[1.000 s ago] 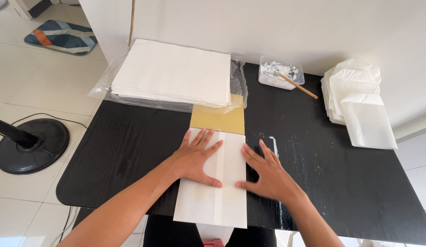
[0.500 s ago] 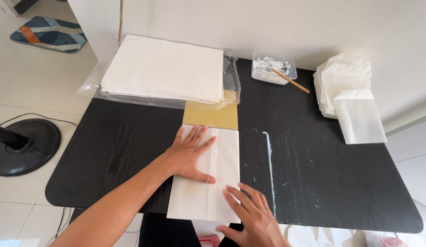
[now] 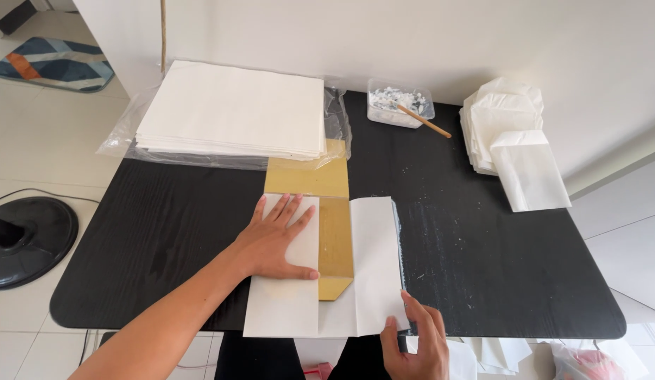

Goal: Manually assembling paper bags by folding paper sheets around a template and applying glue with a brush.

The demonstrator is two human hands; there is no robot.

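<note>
Left hand lies flat, fingers spread, pressing the white paper sheet onto the gold template; right hand pinches the unfolded flap's near corner, long axis running away from the person.

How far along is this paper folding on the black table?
Done: a pile of finished white paper bags lies at the table's right. In hand: the left hand presses one flap of a white paper sheet flat over a yellow card template, while the right hand holds the opened right flap at its lower corner. Left: that flap is unfolded, and a thick stack of blank white sheets waits.
</note>
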